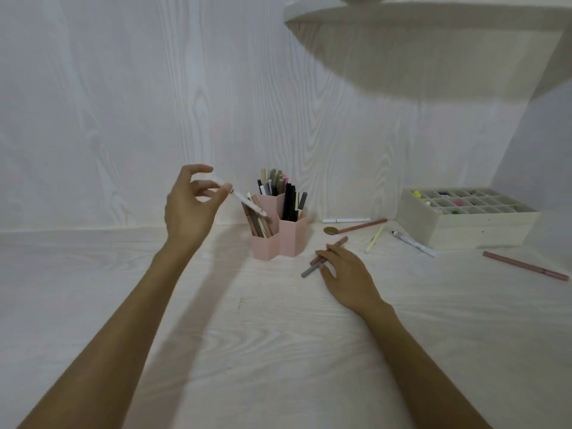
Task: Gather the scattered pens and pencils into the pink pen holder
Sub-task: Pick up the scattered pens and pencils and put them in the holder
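- The pink pen holder (280, 239) stands on the pale bench (216, 335) against the back wall and serves as the landmark here; its compartments are already crowded with pens and pencils standing upright or leaning.
- The left hand (190, 209) is raised just left of the holder, pinching a white pen (244, 202) between thumb and fingertips. The pen slants down to the right, its lower end over the holder's front-left compartment.
- The right hand (346, 274) lies low on the bench, right of and in front of the holder. Its fingers are loosely bent over two pens: a pinkish-brown pen (337, 244) and a grey pen (311, 270). Whether it has actually closed on them I cannot tell.
- Right of the holder more pieces lie loose: a white marker (346, 220) by the wall, a long brown pencil (363, 226), a pale yellow pencil (375, 239), a white-and-grey pen (413, 243), and farthest out a dusty pink pen (526, 267).
- A pale compartment box (483, 230) of small items sits further right.
- The step in hand looks like dropping the white pen into the front-left compartment while the other hand readies the next pick.
- Next, the left hand likely needs to steepen the pen so its tip clears the leaning pens, then let go. The right hand needs a firm hold on both pens before lifting.
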`<state>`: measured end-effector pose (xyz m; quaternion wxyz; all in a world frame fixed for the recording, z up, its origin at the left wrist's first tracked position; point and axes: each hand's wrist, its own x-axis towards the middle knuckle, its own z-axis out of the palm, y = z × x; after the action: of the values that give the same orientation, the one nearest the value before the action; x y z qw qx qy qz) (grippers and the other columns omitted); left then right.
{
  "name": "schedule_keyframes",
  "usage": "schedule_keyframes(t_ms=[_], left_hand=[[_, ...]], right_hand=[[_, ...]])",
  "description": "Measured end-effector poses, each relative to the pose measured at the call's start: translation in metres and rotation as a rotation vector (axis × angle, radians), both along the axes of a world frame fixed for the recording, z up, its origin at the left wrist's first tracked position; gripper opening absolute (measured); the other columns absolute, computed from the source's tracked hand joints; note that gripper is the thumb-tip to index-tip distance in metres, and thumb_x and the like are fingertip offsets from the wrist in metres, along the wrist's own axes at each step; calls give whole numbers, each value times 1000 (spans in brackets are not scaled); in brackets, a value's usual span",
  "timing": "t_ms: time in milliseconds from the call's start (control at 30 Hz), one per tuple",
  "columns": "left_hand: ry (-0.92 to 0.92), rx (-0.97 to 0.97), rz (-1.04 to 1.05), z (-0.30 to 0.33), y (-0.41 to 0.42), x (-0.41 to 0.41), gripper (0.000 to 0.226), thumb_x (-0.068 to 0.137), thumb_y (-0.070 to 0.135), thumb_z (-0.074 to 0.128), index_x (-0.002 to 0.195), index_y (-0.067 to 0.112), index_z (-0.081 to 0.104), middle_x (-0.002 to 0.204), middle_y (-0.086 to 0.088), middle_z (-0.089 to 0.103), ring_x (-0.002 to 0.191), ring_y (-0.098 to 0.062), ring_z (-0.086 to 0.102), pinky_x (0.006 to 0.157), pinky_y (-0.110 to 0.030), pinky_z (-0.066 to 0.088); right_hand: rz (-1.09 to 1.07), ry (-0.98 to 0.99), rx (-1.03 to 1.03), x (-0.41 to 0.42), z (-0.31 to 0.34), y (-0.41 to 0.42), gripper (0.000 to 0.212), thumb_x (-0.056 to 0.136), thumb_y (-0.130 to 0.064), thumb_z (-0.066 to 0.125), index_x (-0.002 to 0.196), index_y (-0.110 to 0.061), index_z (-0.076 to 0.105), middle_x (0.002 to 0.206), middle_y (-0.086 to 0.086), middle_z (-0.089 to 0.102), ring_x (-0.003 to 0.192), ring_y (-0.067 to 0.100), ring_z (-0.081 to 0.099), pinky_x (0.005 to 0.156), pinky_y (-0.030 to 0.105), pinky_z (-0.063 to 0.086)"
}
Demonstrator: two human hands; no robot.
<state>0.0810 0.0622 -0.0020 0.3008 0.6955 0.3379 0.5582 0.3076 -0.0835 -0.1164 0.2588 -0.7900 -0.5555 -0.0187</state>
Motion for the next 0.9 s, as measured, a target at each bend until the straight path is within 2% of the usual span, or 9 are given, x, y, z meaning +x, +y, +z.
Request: schedule_keyframes(t_ms=[100, 233, 333, 433, 533, 633, 733, 833, 900], left_hand=[[172, 55, 62, 14, 7, 18, 26, 79, 44, 71, 95, 32, 56, 81, 15, 65, 73, 5, 60, 63, -18, 41], [325, 26, 94, 10, 11, 37, 25, 79, 44, 71, 95, 27, 62, 83, 12, 68, 76, -3, 61, 59, -17, 36], [415, 41, 107, -2, 11, 47, 25, 81, 41, 71, 98, 24, 65, 91, 5, 74, 86, -10, 67, 73, -29, 48], [446, 75, 144, -14, 10, 52, 25, 83, 40, 69, 100, 22, 66, 94, 2, 74, 90, -15, 68, 89, -41, 48], [504, 125, 112, -23, 9, 54, 21, 86, 38, 66, 101, 23, 69, 94, 4, 74, 91, -17, 68, 90, -41, 46], [634, 273, 107, -28, 9, 59, 24, 90, 26, 62, 113, 22, 68, 101, -1, 70, 98, -27, 61, 81, -38, 38], [585, 274, 85, -36, 4, 61, 29, 87, 11, 62, 113, 22, 64, 97, 2, 70, 96, -24, 63, 75, -32, 37], [464, 142, 75, -46, -5, 59, 49, 85, 14, 66, 131, 21, 51, 107, 4, 71, 101, -20, 65, 75, -29, 41], [419, 149, 100, -52, -14, 57, 52, 84, 17, 68, 132, 23, 50, 112, 4, 70, 102, -19, 64, 74, -28, 41]], right_hand=[[0, 15, 66, 2, 0, 0, 32, 95, -15, 43, 123, -21, 58, 139, 1, 49, 131, 20, 38, 111, 34, 28], [-30, 50, 97, 3, 2, -2, 33, 92, -8, 42, 110, -23, 65, 125, -4, 57, 115, 20, 41, 100, 34, 37], [31, 65, 83, -1, 5, -2, 32, 90, -8, 44, 109, -24, 65, 119, -5, 57, 110, 18, 41, 96, 33, 37], [89, 68, 81, -4, 8, -5, 31, 87, -9, 48, 108, -23, 65, 113, -5, 58, 109, 16, 42, 94, 32, 37], [119, 106, 98, -6, 10, -7, 29, 85, -6, 49, 102, -22, 67, 108, -4, 60, 107, 17, 44, 93, 33, 39], [130, 164, 128, -6, 11, -8, 30, 83, -2, 51, 100, -22, 67, 104, -3, 62, 103, 15, 47, 91, 33, 42], [128, 244, 113, -4, 10, -9, 33, 83, -5, 54, 103, -29, 66, 105, 1, 62, 95, 10, 50, 85, 25, 44], [134, 262, 96, -4, 8, -8, 33, 84, -10, 57, 107, -32, 66, 104, 1, 62, 88, 2, 47, 73, 9, 36], [132, 263, 97, -4, 8, -7, 31, 85, -14, 58, 109, -32, 65, 104, -1, 63, 86, 0, 46, 70, 4, 33]])
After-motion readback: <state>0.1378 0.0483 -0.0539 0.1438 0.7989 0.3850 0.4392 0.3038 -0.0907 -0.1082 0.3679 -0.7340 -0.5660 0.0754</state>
